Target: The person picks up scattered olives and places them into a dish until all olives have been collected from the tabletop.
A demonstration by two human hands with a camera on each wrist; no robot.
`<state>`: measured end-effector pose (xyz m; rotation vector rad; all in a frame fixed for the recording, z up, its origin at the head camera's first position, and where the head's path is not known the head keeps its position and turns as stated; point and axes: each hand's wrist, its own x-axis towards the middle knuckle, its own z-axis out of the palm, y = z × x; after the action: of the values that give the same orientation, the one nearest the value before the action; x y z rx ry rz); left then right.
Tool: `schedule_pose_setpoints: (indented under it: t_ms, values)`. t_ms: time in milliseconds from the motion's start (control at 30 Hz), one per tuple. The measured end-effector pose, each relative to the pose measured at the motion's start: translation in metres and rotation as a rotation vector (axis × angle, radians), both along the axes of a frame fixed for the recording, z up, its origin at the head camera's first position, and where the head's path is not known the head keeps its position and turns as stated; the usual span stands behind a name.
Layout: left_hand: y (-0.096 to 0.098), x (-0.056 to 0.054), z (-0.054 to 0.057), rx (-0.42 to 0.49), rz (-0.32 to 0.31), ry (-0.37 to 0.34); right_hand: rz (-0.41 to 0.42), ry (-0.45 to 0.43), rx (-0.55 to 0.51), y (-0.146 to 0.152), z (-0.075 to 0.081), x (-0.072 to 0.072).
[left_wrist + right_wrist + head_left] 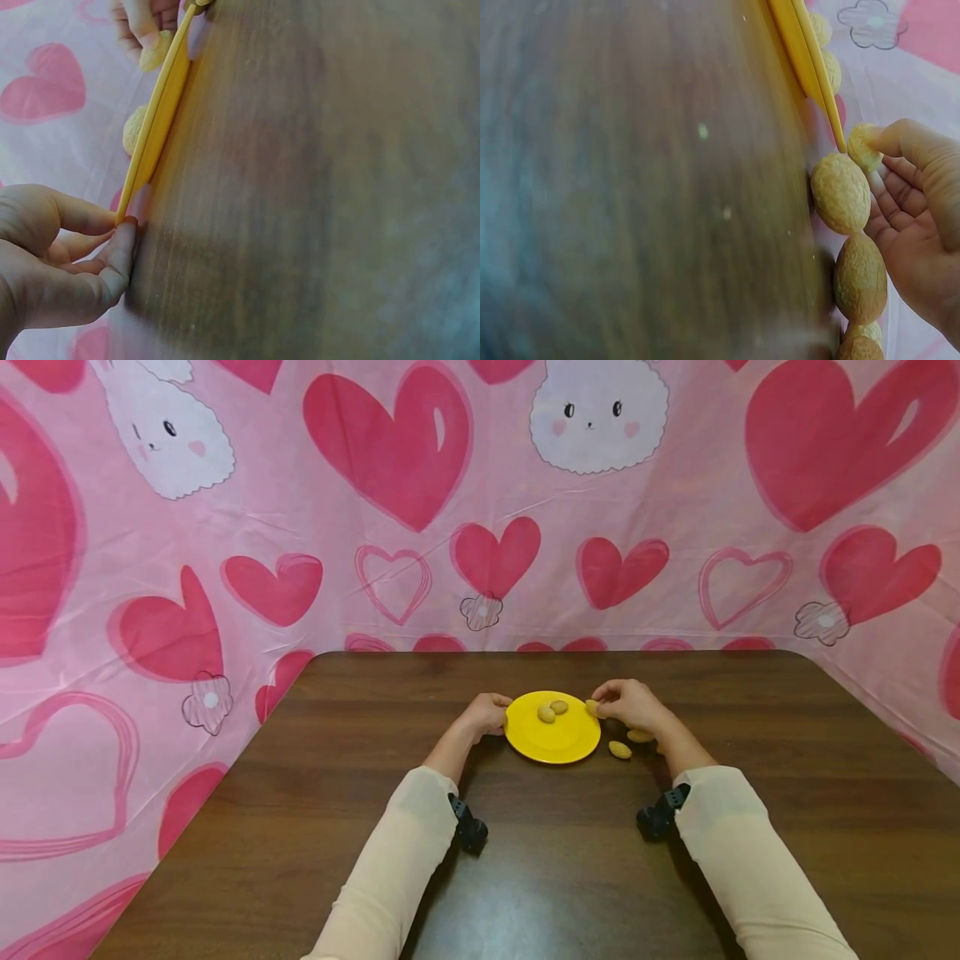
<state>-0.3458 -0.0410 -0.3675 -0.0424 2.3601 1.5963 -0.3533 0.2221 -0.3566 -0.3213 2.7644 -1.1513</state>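
Note:
My left hand (486, 714) grips the left rim of a yellow plate (553, 745), with thumb and fingers on either side of the edge in the left wrist view. Two tan, rough-shelled walnuts (547, 714) lie on the plate toward its far side. Over the plate's right rim, my right hand (628, 703) pinches another walnut (865, 148) between thumb and fingertips. Several more walnuts (861, 277) rest on the table below that hand; from the head view, the wrist partly hides them.
The brown wooden table (360, 710) extends around the plate. Behind it hangs a pink cloth (420, 577) printed with hearts. A small black camera (471, 831) is strapped at the left wrist and another black camera (660, 817) at the right.

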Motion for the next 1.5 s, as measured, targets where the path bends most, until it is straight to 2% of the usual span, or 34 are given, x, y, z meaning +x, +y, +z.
schedule_pose_setpoints:
  t_ms: [500,867,1067,1200,1500]
  values:
    - [0.0,-0.001,0.0,0.013,-0.003,0.0,0.062,0.046,0.032,-0.011,-0.001,-0.002]
    - [0.001,0.0,0.002,0.01,-0.009,0.009,0.081,0.028,-0.007,-0.021,-0.002,-0.002]
    - [0.0,0.001,-0.001,-0.003,-0.005,0.009,0.092,-0.002,0.007,-0.026,-0.002,-0.002]
    - [0.0,0.0,-0.003,-0.004,-0.001,0.011,0.109,0.008,0.022,-0.029,-0.003,-0.003]
    - [0.0,-0.001,0.0,-0.001,-0.012,0.006,0.129,0.01,0.041,-0.035,-0.003,-0.006]
